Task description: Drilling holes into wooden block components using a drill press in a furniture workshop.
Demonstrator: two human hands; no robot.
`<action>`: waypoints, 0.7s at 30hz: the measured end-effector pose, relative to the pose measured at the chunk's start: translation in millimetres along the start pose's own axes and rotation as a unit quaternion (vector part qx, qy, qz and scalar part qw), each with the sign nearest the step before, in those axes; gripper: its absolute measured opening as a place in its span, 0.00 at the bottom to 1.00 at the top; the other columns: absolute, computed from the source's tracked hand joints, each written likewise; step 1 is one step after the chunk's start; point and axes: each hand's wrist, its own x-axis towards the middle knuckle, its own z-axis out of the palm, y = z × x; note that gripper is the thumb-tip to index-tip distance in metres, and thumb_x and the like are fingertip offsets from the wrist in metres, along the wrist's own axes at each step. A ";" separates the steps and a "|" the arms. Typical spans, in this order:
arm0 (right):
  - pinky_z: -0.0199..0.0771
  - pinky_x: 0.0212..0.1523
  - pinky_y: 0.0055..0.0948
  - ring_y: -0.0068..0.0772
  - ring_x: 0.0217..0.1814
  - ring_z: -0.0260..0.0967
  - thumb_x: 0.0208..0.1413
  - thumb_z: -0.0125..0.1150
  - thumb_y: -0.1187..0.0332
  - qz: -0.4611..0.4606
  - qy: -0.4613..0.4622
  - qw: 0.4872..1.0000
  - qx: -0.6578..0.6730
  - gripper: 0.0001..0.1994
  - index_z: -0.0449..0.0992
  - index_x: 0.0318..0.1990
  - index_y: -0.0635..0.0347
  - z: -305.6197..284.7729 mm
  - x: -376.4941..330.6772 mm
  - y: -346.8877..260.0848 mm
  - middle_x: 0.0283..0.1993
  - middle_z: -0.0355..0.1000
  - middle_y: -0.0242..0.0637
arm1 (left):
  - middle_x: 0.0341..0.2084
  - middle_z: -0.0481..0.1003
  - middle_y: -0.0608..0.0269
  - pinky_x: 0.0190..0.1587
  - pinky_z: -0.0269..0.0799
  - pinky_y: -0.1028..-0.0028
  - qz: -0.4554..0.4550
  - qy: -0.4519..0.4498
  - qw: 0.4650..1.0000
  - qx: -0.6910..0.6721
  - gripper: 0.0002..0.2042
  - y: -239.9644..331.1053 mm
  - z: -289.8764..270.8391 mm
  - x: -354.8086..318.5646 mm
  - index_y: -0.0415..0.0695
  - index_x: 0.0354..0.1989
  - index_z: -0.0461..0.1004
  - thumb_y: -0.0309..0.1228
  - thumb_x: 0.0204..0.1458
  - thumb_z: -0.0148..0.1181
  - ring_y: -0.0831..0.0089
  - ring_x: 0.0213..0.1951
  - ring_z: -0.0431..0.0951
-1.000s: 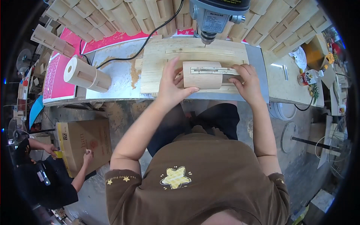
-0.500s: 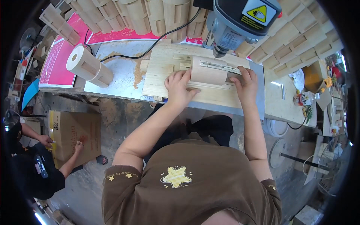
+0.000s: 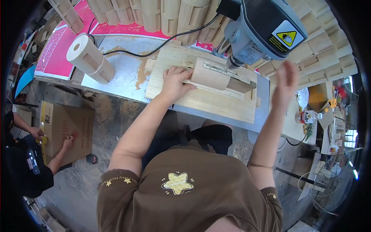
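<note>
The tabletop [image 3: 127, 73] carries my wooden jig board [image 3: 205, 100] under the drill press [image 3: 266, 27], which stands at the far right. The rounded wood block [image 3: 210, 73] lies on its side in the jig, its right end under the bit. I judge it seated but not yet drilled; I see no hole. My left hand [image 3: 174, 79] lies flat, pressing the block's left end, grip spread, arm stretched forward. My right hand [image 3: 286, 79] hangs raised and empty beside the press, fingers open, elbow bent.

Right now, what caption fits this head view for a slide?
Left hand steadies a rounded wooden block under a drill press; right hand lifts beside it, open.
</note>
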 end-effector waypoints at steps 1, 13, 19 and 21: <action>0.64 0.56 0.37 0.33 0.57 0.62 0.54 0.60 0.68 0.032 0.043 0.997 0.057 0.24 0.62 0.57 0.63 -3.3 28.3 -17.7 0.56 0.64 0.41 | 0.30 0.73 0.71 0.49 0.55 0.62 0.001 0.001 1.000 0.009 0.28 -1.6 -1.5 -1.5 0.54 0.45 0.76 0.37 0.27 0.72 0.65 0.43 0.68; 0.58 0.29 0.19 0.19 0.26 0.58 0.60 0.50 0.61 -0.085 -0.023 0.970 -0.227 0.14 0.73 0.33 0.66 18.4 74.7 -102.1 0.21 0.63 0.30 | 0.30 0.71 0.69 0.47 0.56 0.64 0.015 0.008 1.000 -0.001 0.24 1.2 1.6 -0.5 0.51 0.42 0.77 0.35 0.30 0.71 0.65 0.41 0.68; 0.53 0.21 0.21 0.19 0.20 0.51 0.57 0.54 0.71 -0.098 -0.037 0.967 -0.234 0.10 0.69 0.24 0.65 12.0 -7.2 -106.9 0.16 0.58 0.31 | 0.32 0.72 0.67 0.48 0.56 0.61 -0.007 -0.025 1.000 0.011 0.27 0.3 -0.5 0.1 0.51 0.45 0.76 0.37 0.29 0.71 0.63 0.43 0.69; 0.56 0.22 0.21 0.21 0.20 0.55 0.56 0.53 0.74 -0.119 0.000 0.976 -0.183 0.07 0.73 0.27 0.66 19.8 -30.2 -95.5 0.18 0.61 0.33 | 0.32 0.72 0.67 0.48 0.56 0.61 -0.005 -0.027 1.000 0.011 0.27 -1.1 1.7 1.1 0.51 0.45 0.76 0.37 0.29 0.71 0.63 0.42 0.69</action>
